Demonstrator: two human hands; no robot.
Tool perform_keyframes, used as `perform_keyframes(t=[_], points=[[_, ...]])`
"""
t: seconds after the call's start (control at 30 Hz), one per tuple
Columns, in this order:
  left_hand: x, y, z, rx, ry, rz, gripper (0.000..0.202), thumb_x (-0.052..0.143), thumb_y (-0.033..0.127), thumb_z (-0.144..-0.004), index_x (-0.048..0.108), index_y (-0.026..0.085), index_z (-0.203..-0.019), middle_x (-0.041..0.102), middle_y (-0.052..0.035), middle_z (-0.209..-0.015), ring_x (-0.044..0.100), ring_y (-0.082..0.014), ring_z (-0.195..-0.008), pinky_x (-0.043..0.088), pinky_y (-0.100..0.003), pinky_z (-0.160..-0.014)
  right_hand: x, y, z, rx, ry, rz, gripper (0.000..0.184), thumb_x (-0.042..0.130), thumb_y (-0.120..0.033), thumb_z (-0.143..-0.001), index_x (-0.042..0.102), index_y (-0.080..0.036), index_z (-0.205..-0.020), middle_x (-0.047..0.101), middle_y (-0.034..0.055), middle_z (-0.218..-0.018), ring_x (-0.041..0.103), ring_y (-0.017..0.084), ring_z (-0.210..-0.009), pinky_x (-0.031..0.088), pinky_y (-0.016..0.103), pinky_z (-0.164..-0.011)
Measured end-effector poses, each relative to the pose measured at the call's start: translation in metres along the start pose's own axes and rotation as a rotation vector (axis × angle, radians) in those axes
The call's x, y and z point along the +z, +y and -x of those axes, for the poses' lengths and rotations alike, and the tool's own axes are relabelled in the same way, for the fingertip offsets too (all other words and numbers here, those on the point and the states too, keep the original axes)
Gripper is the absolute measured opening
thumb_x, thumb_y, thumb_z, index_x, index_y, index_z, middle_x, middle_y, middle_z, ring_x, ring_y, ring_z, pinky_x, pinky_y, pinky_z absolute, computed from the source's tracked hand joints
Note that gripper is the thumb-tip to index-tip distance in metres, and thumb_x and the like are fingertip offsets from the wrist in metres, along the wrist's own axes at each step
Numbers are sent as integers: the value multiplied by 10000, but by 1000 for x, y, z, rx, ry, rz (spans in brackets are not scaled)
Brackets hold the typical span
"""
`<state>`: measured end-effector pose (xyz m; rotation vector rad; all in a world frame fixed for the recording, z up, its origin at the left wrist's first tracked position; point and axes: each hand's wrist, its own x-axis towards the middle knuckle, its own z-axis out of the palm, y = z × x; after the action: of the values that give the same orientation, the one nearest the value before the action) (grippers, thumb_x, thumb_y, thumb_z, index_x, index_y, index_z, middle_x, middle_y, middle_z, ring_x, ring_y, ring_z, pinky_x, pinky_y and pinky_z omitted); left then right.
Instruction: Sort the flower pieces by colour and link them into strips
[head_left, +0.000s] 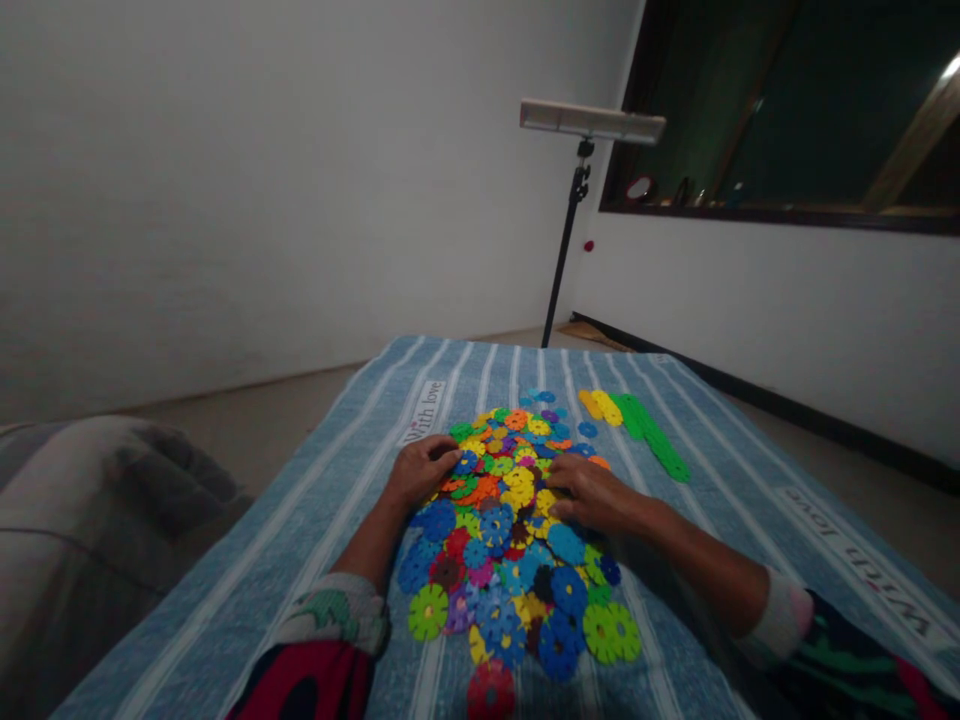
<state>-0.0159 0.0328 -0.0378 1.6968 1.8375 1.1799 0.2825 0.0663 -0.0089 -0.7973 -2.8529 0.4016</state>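
Note:
A large heap of colourful plastic notched discs [495, 525], shaped like snowflakes or flowers, is spread over the striped cloth. My left hand [421, 470] rests at the heap's upper left side, thumb and fingers bent but apart, with a blue notched disc [466, 462] at the thumb tip. From the right, my right hand [592, 492] reaches onto the heap. Its fingers are slightly curled and apart, touching the discs beside some yellow notched discs [519, 488]. No disc shows clearly gripped in either hand; the undersides of the fingers are hidden.
Right of the heap lie rows of overlapping discs: an orange row [590, 404], a yellow row [607, 408] and a longer green row [664, 450]. Loose blue discs [587, 429] lie nearby. Beyond the cloth-covered surface [352, 420] stands a lamp on a pole [564, 250]. Grey fabric [112, 510] is at left.

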Motion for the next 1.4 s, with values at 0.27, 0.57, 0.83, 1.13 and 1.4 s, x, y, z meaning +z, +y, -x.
perform_keyframes(t=[0.27, 0.57, 0.83, 1.13, 1.4], points=[[-2, 3, 0, 30, -19, -29, 346, 581, 492, -688, 721, 196, -803, 750, -30, -790, 679, -223, -764, 503, -318, -736, 2, 14, -3, 47, 71, -220, 143, 732, -255, -670, 620, -173, -700, 593, 27, -847, 542, 187, -854, 411, 294, -751], [-3, 1, -2, 13, -18, -54, 378, 587, 504, -689, 731, 185, -832, 760, -38, -826, 690, -232, -793, 517, -316, -754, -10, 31, -4, 72, 87, -705, 233, 637, -369, -719, 607, -168, -604, 609, 11, -702, 557, 146, -704, 453, 265, -680], [-6, 4, -4, -43, 17, -47, 393, 620, 530, -637, 746, 204, -817, 771, -36, -831, 704, -256, -809, 538, -311, -752, -59, 113, 2, 244, 384, -440, 162, 608, -314, -691, 681, -171, -674, 681, 30, -782, 615, 180, -780, 479, 303, -765], [-7, 2, -5, -41, 34, -62, 370, 638, 534, -629, 755, 226, -796, 776, -18, -823, 709, -251, -798, 546, -284, -740, -69, 188, 11, 456, 474, -151, 159, 591, -237, -683, 736, -178, -708, 716, 33, -799, 639, 201, -790, 487, 323, -775], [-9, 6, -4, -69, 38, -65, 375, 648, 529, -620, 756, 219, -801, 777, -24, -821, 713, -262, -805, 554, -294, -732, -50, 203, -6, 408, 399, -105, 156, 605, -216, -692, 749, -167, -726, 727, 52, -826, 650, 201, -827, 475, 303, -816]])
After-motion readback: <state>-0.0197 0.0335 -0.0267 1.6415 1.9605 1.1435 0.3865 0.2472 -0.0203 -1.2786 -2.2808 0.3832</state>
